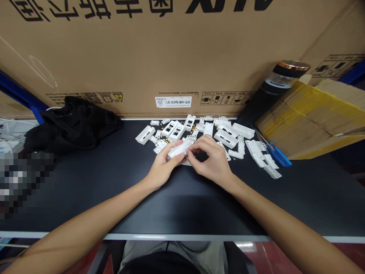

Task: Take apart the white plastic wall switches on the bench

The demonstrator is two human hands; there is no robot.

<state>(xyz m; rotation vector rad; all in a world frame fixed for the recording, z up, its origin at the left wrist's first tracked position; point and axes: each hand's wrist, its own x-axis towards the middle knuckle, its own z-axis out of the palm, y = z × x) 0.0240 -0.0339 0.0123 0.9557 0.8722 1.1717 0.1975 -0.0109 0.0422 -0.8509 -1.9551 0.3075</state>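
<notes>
My left hand (167, 161) is wrapped round a white plastic housing (180, 149), thumb along its near side. At the housing's right end, my right hand (211, 158) is closed, thumb and forefinger pinched together. Whether a small part sits in that pinch is hidden. Just beyond my hands lie several similar white housings, some with dark windows (178, 131) and some with slots (226, 139). Small white plastic pieces (159, 145) and brass-coloured bits (194, 128) are scattered among them.
A large printed cardboard box (142, 64) walls off the back of the black table (114, 205). Black cloth (74, 123) lies at left. At right are a dark bottle (268, 89), a taped cardboard piece (316, 121), a blue-handled screwdriver (278, 155) and flat white strips (258, 154).
</notes>
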